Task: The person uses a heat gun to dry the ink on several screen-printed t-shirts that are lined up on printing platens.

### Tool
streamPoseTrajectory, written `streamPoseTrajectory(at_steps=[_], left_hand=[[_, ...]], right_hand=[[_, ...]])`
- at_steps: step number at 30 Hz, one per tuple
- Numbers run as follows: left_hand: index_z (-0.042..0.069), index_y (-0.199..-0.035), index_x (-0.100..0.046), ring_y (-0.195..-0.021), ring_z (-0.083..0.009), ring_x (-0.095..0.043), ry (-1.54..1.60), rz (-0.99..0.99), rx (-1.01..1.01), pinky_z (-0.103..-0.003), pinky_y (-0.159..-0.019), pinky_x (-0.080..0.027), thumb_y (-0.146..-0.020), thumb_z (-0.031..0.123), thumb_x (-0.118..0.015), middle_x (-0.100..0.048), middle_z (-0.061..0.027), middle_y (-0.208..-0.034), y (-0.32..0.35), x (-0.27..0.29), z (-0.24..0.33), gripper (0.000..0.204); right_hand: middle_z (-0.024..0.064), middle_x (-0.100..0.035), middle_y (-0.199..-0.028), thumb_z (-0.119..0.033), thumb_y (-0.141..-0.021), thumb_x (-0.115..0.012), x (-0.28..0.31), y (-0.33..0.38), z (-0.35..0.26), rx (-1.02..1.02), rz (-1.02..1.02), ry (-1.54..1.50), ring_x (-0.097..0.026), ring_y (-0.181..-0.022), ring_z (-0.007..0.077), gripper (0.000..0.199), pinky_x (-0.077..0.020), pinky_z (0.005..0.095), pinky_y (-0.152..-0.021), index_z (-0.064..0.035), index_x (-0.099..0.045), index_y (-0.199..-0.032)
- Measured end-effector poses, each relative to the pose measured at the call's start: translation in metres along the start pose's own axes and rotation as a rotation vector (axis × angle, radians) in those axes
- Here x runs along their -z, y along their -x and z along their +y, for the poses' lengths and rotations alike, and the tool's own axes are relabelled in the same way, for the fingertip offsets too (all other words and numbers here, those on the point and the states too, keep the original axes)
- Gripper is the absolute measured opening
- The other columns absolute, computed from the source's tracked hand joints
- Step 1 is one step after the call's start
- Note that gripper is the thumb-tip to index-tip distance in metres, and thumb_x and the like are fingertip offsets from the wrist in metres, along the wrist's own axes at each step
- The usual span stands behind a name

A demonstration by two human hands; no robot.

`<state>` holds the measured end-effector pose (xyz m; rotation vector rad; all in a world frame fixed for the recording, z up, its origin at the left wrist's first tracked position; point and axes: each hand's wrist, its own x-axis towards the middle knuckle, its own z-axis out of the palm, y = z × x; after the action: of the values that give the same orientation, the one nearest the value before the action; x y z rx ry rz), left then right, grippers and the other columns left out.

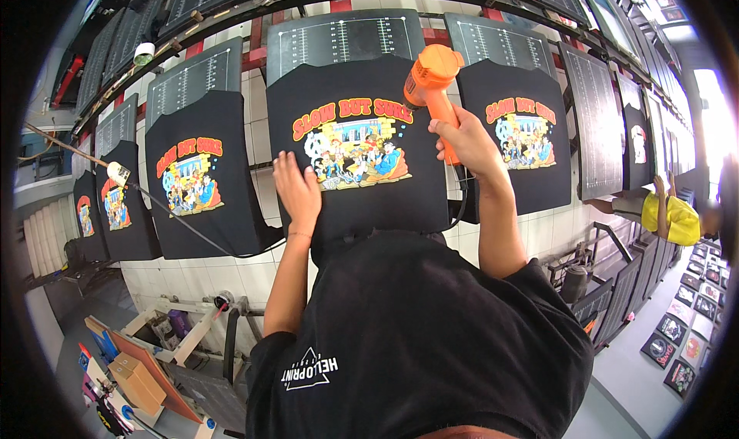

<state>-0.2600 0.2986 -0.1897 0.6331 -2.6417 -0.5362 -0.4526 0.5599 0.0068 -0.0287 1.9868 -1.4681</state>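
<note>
In front of me a black T-shirt (369, 212) lies stretched over a dark printing board (339, 42), its chest printed with a colourful cartoon picture under red arched lettering. My right hand (476, 145) is wrapped round the handle of an orange heat gun (437, 73). Its dark nozzle tilts down to the left, by the upper right corner of the print. Flat on the shirt, just left of the picture, rests my left hand (297, 191), fingers stretched out and holding nothing. A dark cord hangs below the heat gun's handle.
More boards carry same-print black shirts, one to the left (196, 223) and one to the right (531, 185). A cable with a white socket (118, 173) runs along the left. A person in a yellow top (681, 222) stands far right. Tools and a cardboard box (137, 381) sit lower left.
</note>
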Motion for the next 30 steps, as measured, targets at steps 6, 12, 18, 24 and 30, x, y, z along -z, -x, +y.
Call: streamPoseTrajectory(at_steps=[6, 12, 18, 24, 30], left_hand=[[-0.007, -0.144, -0.035, -0.145, -0.0394, -0.024, -0.126, -0.181, -0.073, -0.049, -0.120, -0.017, -0.096, 0.028, -0.050, -0.030, -0.0259, -0.154, -0.004, -0.018, 0.028, 0.062], [-0.008, -0.147, -0.030, -0.147, -0.0400, -0.019, -0.112, -0.326, -0.165, -0.051, -0.120, -0.014, -0.096, 0.029, -0.049, -0.025, -0.0261, -0.156, 0.011, -0.008, 0.039, 0.066], [-0.008, -0.146, -0.032, -0.147, -0.0386, -0.021, -0.071, -0.408, -0.297, -0.050, -0.119, -0.017, -0.095, 0.033, -0.051, -0.027, -0.0253, -0.155, 0.013, -0.004, 0.049, 0.068], [-0.009, -0.145, -0.033, -0.145, -0.0395, -0.024, -0.078, -0.358, -0.325, -0.049, -0.119, -0.018, -0.096, 0.030, -0.050, -0.029, -0.0255, -0.154, -0.014, -0.026, 0.061, 0.064], [-0.008, -0.144, -0.034, -0.144, -0.0390, -0.027, 0.017, -0.441, -0.499, -0.049, -0.119, -0.019, -0.096, 0.033, -0.049, -0.032, -0.0239, -0.153, 0.017, -0.019, 0.084, 0.065]], right_hand=[[0.0037, -0.060, -0.086, -0.020, -0.092, -0.063, 0.006, 0.006, 0.002, -0.005, -0.015, -0.010, -0.057, -0.065, 0.0088, 0.038, -0.0532, 0.0257, -0.056, 0.0057, -0.055, -0.118], [0.0020, -0.059, -0.083, -0.018, -0.092, -0.062, 0.006, 0.015, 0.002, -0.030, -0.006, -0.032, -0.056, -0.064, 0.0074, 0.033, -0.0515, 0.0246, -0.056, 0.0033, -0.055, -0.115], [0.0016, -0.058, -0.080, -0.017, -0.092, -0.061, 0.013, 0.018, 0.002, -0.039, -0.041, -0.031, -0.054, -0.062, 0.0072, 0.027, -0.0502, 0.0246, -0.056, 0.0016, -0.055, -0.111], [0.0019, -0.056, -0.076, -0.015, -0.091, -0.060, 0.012, 0.021, -0.003, -0.074, -0.061, 0.013, -0.052, -0.059, 0.0072, 0.023, -0.0482, 0.0247, -0.055, 0.0005, -0.055, -0.108], [0.0028, -0.059, -0.082, -0.016, -0.092, -0.060, 0.013, 0.024, 0.005, -0.072, -0.032, 0.000, -0.054, -0.061, 0.0067, 0.026, -0.0492, 0.0239, -0.054, 0.0019, -0.054, -0.111]])
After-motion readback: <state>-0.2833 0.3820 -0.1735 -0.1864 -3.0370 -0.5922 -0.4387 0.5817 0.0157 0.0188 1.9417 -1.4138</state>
